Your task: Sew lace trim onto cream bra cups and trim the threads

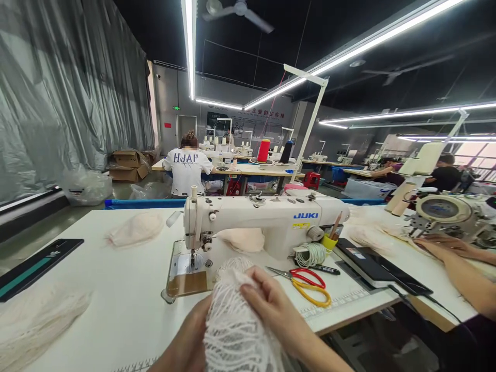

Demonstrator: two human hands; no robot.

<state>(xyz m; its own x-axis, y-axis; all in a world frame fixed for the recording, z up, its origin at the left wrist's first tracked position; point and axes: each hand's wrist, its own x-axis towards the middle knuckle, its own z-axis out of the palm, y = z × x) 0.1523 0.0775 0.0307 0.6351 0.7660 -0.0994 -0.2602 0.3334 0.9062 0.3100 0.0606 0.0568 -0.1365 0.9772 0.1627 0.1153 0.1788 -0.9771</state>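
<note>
A white lace piece (232,330) with rows of stringy mesh is held up in front of the sewing machine (248,214). My right hand (271,307) pinches its upper edge between thumb and fingers. From the left, my left hand (191,330) grips the same piece, with its fingers mostly hidden behind the lace. The machine's needle and presser foot (192,260) are just beyond, apart from the fabric. Right of my hands lie scissors (310,287) with one red and one yellow handle.
Pale fabric bundles (135,230) lie on the white table (127,289). At right are a coil of cord (309,255), a yellow cup (329,243), a black marker (327,269) and a black notebook (362,263). A co-worker's arms (461,263) reach toward another machine (449,209).
</note>
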